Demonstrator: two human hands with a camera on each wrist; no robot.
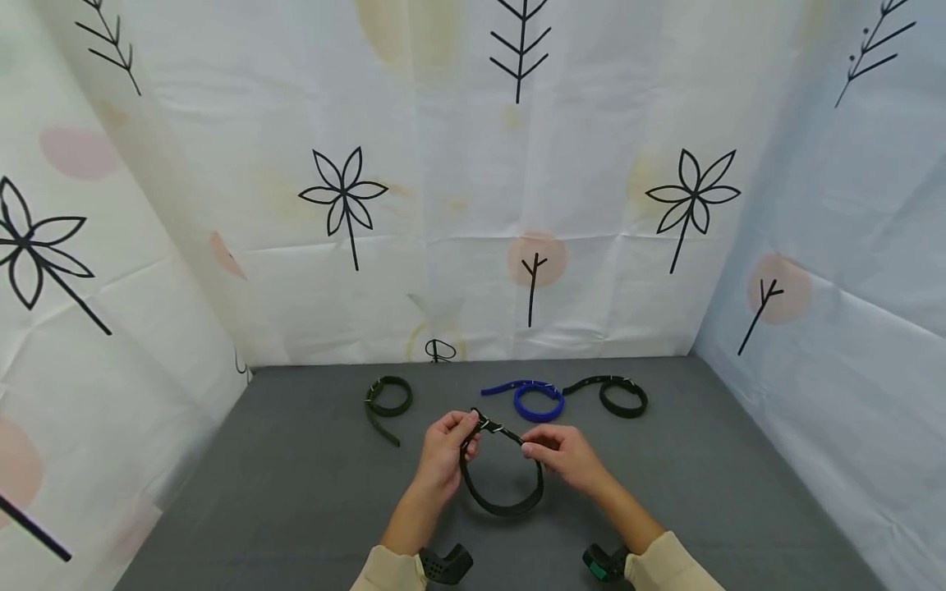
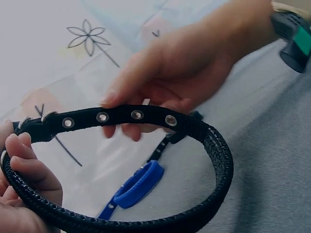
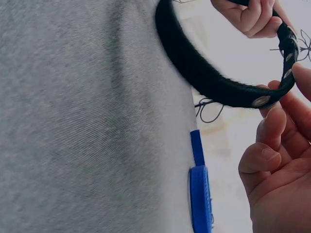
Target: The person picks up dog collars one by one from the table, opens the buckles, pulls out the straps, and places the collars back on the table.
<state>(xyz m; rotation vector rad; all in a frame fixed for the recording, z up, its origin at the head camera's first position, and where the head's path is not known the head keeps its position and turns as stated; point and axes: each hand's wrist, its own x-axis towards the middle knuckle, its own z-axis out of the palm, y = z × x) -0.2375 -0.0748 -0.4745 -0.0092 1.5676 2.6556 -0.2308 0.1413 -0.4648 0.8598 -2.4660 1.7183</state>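
Note:
A black collar (image 1: 505, 510) with metal eyelets and a buckle is held up in a loop between both hands. My left hand (image 1: 443, 450) grips it at the buckle end, thumb on top. On the other side, my right hand (image 1: 567, 453) pinches the eyelet strap between thumb and fingers, as the left wrist view shows with the strap (image 2: 120, 115) in front. The collar's wide padded part (image 3: 209, 87) hangs below the hands, off the table. Part of the buckle is hidden behind the left fingers in the left wrist view.
Behind the hands, a blue collar (image 1: 538, 416) and another black collar (image 1: 623, 410) lie coiled on the grey table (image 1: 296, 492). A dark green collar (image 1: 390, 410) lies at the back left. Patterned white cloth walls (image 1: 443, 205) enclose the table's back and sides.

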